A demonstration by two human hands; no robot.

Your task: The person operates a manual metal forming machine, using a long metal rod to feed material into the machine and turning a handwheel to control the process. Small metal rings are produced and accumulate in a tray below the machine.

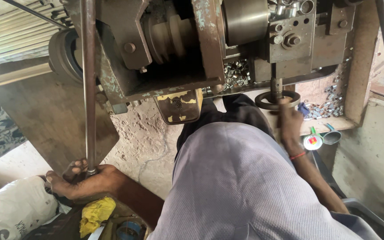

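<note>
Steel rod [88, 84], long and thin, runs from the person's left hand [83, 180] near the bottom of the view up past the machine [192, 49] and out of the top edge. The left hand is curled tight around the rod's lower end, fingers pressed together about it, low by the floor; gripping at the very end likely gives the most control over a long bar that would otherwise sway. Just beside that hand lie a yellow cloth [95, 214] and a white sack [14, 209].

Farther out, past the person's pale shirt [241, 186], the right hand [289, 122] reaches up to a dark handwheel [276, 100] hanging under the machine on a short shaft. Its fingers rest on the wheel's rim; whether they close fully round it I cannot tell. A red thread circles that wrist.

Beyond the wheel, small shiny metal nuts [330, 106] lie heaped on a ledge, with more in a tray [236, 73] below the spindle, seemingly where finished pieces drop. A pulley [170, 35] sits at the machine's heart.
</note>
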